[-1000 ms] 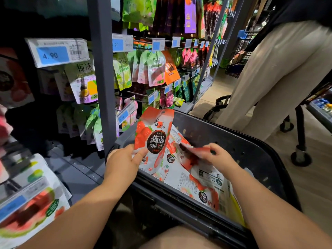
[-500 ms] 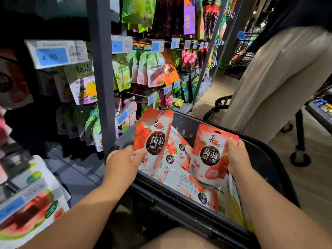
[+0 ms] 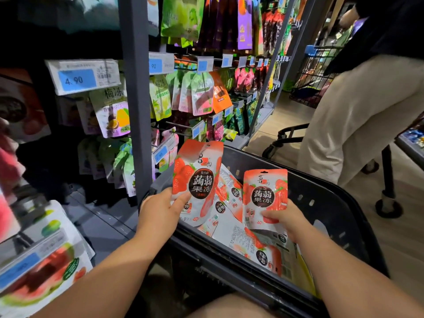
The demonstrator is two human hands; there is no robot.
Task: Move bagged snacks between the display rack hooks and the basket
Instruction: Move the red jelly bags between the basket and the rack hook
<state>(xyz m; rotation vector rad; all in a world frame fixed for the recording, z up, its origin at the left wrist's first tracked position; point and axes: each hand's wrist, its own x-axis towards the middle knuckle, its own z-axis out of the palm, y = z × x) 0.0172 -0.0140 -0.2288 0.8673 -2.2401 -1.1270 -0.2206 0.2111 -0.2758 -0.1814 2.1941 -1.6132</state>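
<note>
My left hand (image 3: 160, 214) grips the lower part of a red strawberry jelly bag (image 3: 197, 177), holding it upright over the left end of the black basket (image 3: 332, 203). In my right hand (image 3: 286, 222) a second, matching red bag (image 3: 265, 193) stands upright above the basket's middle, pinched at its bottom edge. Several more of these bags (image 3: 231, 228) lie flat inside the basket. The display rack's hooks (image 3: 181, 127) with hanging snack bags are just behind and left of the basket.
A grey rack post (image 3: 135, 99) rises close to my left hand. Price tags (image 3: 80, 76) stick out from the hooks. A person in beige trousers (image 3: 358, 120) stands at the right with a trolley (image 3: 314, 72). Watermelon bags (image 3: 41, 278) hang low at my left.
My right hand lifted a second red bag out of the basket pile, stood it upright facing me, and shifted its grip from the bag's side to its bottom edge. The left hand stayed put.
</note>
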